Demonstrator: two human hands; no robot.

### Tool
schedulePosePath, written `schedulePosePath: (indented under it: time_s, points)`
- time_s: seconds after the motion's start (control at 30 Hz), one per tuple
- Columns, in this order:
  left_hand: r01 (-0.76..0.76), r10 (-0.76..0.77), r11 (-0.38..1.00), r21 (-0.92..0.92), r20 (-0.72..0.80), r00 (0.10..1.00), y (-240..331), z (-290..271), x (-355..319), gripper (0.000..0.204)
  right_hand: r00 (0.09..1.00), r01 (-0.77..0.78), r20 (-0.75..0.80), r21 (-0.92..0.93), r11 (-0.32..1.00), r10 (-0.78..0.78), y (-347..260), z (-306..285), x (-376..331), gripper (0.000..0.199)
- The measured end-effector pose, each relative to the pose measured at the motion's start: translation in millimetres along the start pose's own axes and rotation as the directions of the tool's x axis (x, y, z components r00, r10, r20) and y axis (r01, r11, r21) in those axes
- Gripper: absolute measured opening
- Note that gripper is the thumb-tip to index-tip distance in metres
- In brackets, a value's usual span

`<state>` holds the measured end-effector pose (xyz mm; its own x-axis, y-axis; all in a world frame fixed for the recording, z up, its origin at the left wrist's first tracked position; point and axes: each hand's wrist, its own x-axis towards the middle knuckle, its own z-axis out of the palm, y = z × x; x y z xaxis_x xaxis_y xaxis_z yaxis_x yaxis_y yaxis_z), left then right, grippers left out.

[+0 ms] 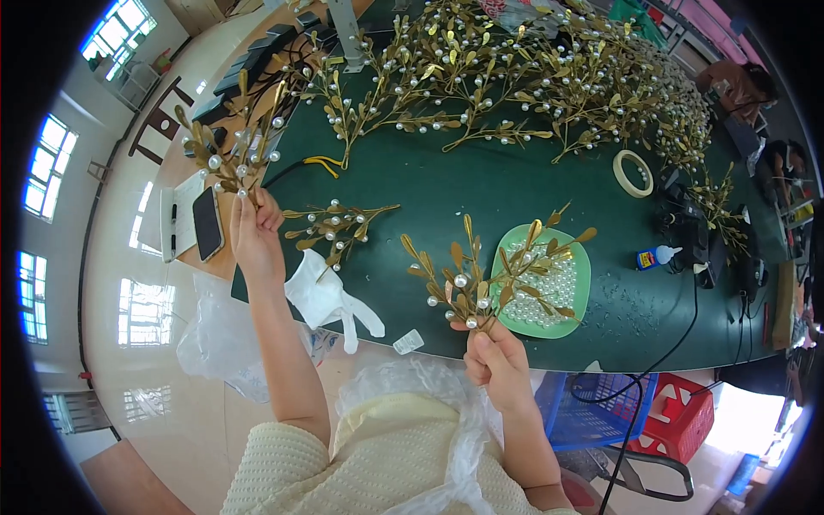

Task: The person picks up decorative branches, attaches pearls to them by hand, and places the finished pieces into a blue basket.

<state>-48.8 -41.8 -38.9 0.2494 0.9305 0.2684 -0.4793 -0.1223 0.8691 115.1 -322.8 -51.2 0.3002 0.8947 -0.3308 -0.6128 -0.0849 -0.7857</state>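
Holding: I see two gold leaf sprigs with pearl beads.
Left hand [255, 230]: clenched on raised sprig [230, 153], clear of table [481, 184].
Right hand [496, 365]: gripping second sprig [489, 275] by stem, over green bead dish [580, 296].
Nearby: white glove [330, 299], phone [208, 223].

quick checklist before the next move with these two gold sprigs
1. Left hand grips its gold sprig by the stem: ok.
2. Right hand grips its own sprig by the stem: ok.
3. Two sprigs apart, not tangled: ok.
4. Green tray holds loose pearls: ok.
5. Glue bottle upright: not ok, it lies on its side.
6. All pearls seated on the held sprigs: cannot tell.
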Motion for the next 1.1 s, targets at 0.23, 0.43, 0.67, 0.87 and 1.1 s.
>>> schedulePosePath:
  time_s: [0.23,0.43,0.67,0.87,1.1]
  points:
    - [-0.106,0.106,0.994,0.036,-0.01,0.994,12.0,7.2,-4.2,0.021,0.999,0.047,0.0,0.088,0.995,-0.047,-4.0,-0.7,-2.2,0.034]
    - [-0.121,0.122,0.992,-0.045,0.014,0.992,24.7,20.5,-17.9,0.02,0.993,0.103,-0.055,0.049,0.993,-0.1,-7.6,6.2,-4.7,0.035]
    - [-0.056,0.073,0.988,-0.142,0.124,0.99,29.8,37.7,-34.6,0.019,0.995,0.099,-0.032,0.134,0.986,-0.095,-16.9,2.8,-8.8,0.037]
    - [-0.005,0.036,0.986,-0.168,0.182,0.983,25.3,49.8,-40.9,0.019,0.992,0.126,-0.044,0.115,0.985,-0.121,-18.2,-2.5,-15.5,0.037]
    - [0.045,-0.007,0.985,-0.165,0.225,0.974,18.2,66.9,-45.3,0.019,0.982,0.168,-0.099,0.091,0.982,-0.158,-8.5,-13.8,-22.4,0.031]
